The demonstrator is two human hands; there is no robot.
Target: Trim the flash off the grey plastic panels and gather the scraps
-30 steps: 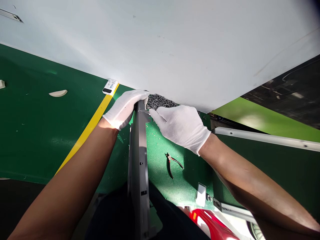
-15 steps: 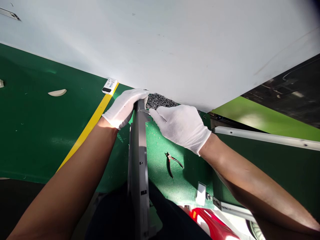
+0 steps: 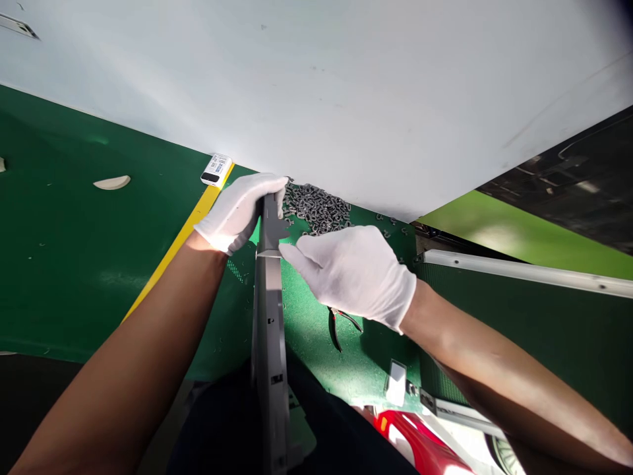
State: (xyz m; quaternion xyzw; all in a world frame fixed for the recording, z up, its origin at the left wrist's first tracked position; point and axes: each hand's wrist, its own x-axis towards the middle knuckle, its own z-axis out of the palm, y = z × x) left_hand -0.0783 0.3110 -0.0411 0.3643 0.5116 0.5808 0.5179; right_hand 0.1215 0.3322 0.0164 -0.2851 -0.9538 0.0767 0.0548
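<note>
My left hand point(image 3: 242, 211), in a white glove, is closed round the far end of a long grey plastic part point(image 3: 273, 290). The part stands on its narrow side and runs toward my body. My right hand point(image 3: 353, 274), gloved too, grips a thin flat blade point(image 3: 270, 253) that lies across the part's upper edge. The blade's handle is hidden inside the fist. Beyond the right hand is a heap of small dark grey plastic pieces point(image 3: 321, 210). Cutting pliers point(image 3: 335, 330) with dark handles lie on the green mat, their jaws partly covered by the right hand.
Yellow tape point(image 3: 173, 264) crosses the green mat point(image 3: 74, 264), with a white device point(image 3: 216, 169) at its far end. A pale wall-like panel point(image 3: 316, 86) borders the back. On the right is a metal-railed frame point(image 3: 524, 272). A red object point(image 3: 420, 442) sits low right.
My right hand has drawn the blade along the edge toward my body, now partly covering the pliers and exposing more of the heap. The left hand and grey part shifted slightly left.
</note>
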